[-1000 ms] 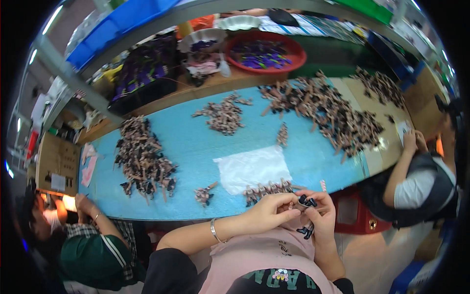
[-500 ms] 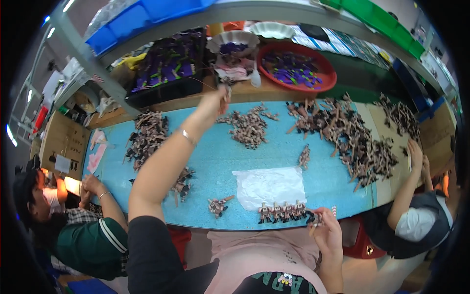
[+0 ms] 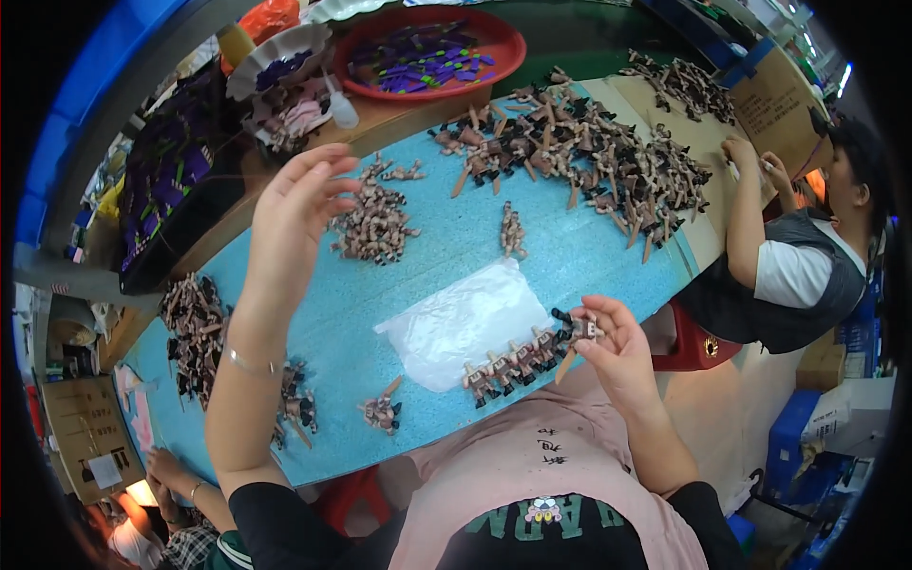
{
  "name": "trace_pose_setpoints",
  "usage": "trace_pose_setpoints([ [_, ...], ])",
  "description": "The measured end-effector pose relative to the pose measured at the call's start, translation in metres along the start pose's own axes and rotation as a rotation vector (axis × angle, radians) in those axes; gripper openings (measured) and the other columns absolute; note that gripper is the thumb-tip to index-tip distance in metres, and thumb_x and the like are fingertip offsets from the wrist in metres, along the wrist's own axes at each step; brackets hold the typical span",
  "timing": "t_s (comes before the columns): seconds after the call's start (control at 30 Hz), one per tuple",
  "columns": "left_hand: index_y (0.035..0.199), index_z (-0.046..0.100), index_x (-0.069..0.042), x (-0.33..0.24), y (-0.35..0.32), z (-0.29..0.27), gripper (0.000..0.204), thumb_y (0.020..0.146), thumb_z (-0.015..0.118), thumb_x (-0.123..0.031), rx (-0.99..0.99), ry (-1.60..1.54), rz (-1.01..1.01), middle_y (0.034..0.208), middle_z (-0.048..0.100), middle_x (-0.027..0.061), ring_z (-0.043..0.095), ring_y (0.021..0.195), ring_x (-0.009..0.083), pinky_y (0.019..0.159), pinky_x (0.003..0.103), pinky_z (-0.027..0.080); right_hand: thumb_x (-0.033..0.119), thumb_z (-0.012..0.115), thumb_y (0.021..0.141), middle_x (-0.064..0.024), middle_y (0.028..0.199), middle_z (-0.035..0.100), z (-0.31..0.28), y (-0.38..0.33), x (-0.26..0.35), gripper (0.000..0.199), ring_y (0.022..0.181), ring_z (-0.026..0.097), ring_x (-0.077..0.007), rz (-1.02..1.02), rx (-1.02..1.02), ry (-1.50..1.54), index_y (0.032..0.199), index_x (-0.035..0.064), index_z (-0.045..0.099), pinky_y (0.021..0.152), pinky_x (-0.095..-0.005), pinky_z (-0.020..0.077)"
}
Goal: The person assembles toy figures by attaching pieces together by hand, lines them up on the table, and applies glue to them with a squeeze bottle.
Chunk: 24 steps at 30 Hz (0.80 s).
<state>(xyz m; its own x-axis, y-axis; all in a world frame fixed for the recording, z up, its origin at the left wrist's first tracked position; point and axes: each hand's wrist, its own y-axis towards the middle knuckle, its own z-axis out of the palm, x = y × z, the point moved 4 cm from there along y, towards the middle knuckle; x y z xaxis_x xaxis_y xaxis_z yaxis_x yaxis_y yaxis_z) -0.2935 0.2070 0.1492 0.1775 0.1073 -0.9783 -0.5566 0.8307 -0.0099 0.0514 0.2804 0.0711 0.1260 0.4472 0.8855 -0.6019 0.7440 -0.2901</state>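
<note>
My right hand (image 3: 619, 359) grips a small brown and black toy figure (image 3: 581, 328) between thumb and fingers, near the table's front edge. A row of several similar figures (image 3: 513, 367) stands just left of it, along the edge of a white plastic sheet (image 3: 456, 318). Raised over the table at the left, my left hand (image 3: 302, 201) has its fingers apart, and nothing shows in it. Beyond that hand is a heap of small pale figure parts (image 3: 375, 228). One cluster of parts (image 3: 513, 231) lies behind the sheet, and a loose figure (image 3: 382, 412) lies left of it.
A large heap of brown and black figures (image 3: 570, 142) covers the back right. Behind stand a red basin (image 3: 518, 59) of purple and green pieces, a white squeeze bottle (image 3: 339, 106) and a black tray (image 3: 190, 237). A co-worker (image 3: 798, 256) works at right, another at lower left.
My left hand has come back from the rear ledge, and its fingers have spread. The view has turned to the right. My right hand still holds a figure by the row.
</note>
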Motion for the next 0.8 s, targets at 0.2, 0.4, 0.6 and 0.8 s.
trace_pose_setpoints([
  [0.2, 0.092, 0.049, -0.007, -0.087, -0.109, 0.063, 0.034, 0.099, 0.036, -0.037, 0.487, -0.086, 0.288, 0.088, 0.056, 0.0116, 0.053, 0.078, 0.0203, 0.069, 0.034, 0.046, -0.010, 0.064, 0.079, -0.0128, 0.117, 0.055, 0.032, 0.007, 0.003, 0.047, 0.101, 0.058, -0.0154, -0.112, 0.040, -0.141, 0.122, -0.0020, 0.045, 0.086, -0.0275, 0.0518],
  [0.4, 0.089, 0.061, -0.012, -0.125, -0.166, 0.031, 0.018, 0.095, 0.046, -0.020, 0.623, -0.310, 0.417, 0.100, 0.060, 0.0014, 0.054, 0.089, 0.0164, 0.077, 0.031, 0.044, -0.010, 0.064, 0.078, -0.0114, 0.115, 0.056, 0.057, 0.008, -0.002, 0.048, 0.098, 0.059, -0.0145, -0.147, 0.104, -0.148, 0.121, -0.0027, 0.046, 0.084, -0.0258, 0.0516],
  [0.6, 0.090, 0.073, -0.015, -0.138, -0.204, 0.037, 0.018, 0.091, 0.056, -0.009, 0.791, -0.477, 0.722, 0.111, 0.064, -0.0060, 0.054, 0.100, 0.0144, 0.086, 0.032, 0.043, -0.007, 0.058, 0.084, -0.0103, 0.110, 0.057, 0.051, 0.020, -0.004, 0.046, 0.094, 0.060, -0.0147, -0.094, 0.170, -0.154, 0.128, -0.0041, 0.045, 0.080, -0.0260, 0.0509],
  [0.8, 0.062, 0.050, -0.009, -0.058, -0.197, 0.036, 0.030, 0.091, 0.052, -0.016, 0.458, -0.251, 0.638, 0.061, 0.053, 0.0077, 0.049, 0.048, 0.0232, 0.050, 0.031, 0.046, 0.013, 0.065, 0.086, -0.0119, 0.109, 0.062, 0.072, 0.042, -0.002, 0.056, 0.092, 0.061, -0.0135, 0.281, 0.458, 0.421, 0.132, -0.0074, 0.041, 0.081, -0.0256, 0.0507],
])
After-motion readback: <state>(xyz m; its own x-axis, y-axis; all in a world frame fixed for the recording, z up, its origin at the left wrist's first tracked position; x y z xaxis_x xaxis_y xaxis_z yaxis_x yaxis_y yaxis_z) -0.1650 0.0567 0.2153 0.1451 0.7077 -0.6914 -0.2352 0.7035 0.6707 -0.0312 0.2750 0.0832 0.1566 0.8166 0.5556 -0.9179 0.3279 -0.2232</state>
